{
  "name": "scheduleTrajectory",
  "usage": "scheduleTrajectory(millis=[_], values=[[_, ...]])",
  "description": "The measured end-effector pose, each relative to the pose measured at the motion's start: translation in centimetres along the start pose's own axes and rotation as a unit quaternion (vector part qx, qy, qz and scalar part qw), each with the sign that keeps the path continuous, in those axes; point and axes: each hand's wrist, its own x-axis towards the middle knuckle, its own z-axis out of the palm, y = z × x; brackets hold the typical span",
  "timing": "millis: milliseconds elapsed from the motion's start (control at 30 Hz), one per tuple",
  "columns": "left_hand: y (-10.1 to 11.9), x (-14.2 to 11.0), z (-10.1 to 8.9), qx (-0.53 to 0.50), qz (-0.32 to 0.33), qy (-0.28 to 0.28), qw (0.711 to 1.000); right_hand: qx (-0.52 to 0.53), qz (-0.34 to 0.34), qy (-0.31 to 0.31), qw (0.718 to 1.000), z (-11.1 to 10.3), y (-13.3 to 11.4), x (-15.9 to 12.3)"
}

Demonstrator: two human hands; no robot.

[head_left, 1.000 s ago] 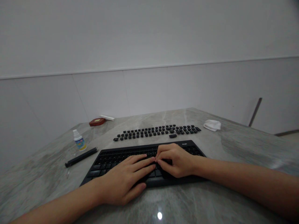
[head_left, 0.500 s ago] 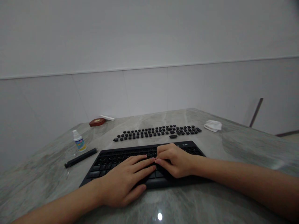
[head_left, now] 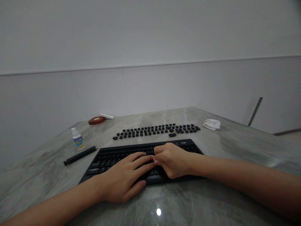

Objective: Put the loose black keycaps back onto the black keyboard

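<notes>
A black keyboard lies in front of me on the marbled table, with many key positions bare of caps. My left hand rests flat across its middle, fingers stretched out to the right and apart. Bent over the keys beside those fingertips, my right hand is closed in a pinch. Its fingertips meet the ends of my left fingers, and whatever they hold is hidden. Behind the keyboard, loose black keycaps stand in several rows, and a longer keycap lies nearer to me.
Left of the keyboard are a black rod-like tool and a small white spray bottle with a colourful label. A reddish-brown case and a white strip lie at the back left. A crumpled white cloth is at the right.
My right hand has rolled inward, its thumb tucking closer under the fingers. The left hand keeps its place on the keyboard. The whole view has shifted slightly.
</notes>
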Motion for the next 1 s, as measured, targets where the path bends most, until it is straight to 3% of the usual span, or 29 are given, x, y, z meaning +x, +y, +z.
scheduleTrajectory(millis=[200,500,700,1000], values=[[0.2,0.1,-0.1,0.006,-0.005,-0.01,1.0,-0.053,0.007,-0.028,0.998,0.1,-0.8,0.0],[0.3,0.1,-0.1,0.007,0.004,0.005,1.0,-0.04,0.008,-0.023,0.999,0.1,-0.8,-0.2],[0.2,0.0,0.0,0.028,0.003,-0.008,1.0,-0.065,0.026,-0.073,0.995,-0.3,-1.3,0.0],[0.6,0.3,-0.7,0.031,0.008,-0.028,0.999,-0.058,0.007,-0.043,0.997,0.4,-1.0,-0.4]])
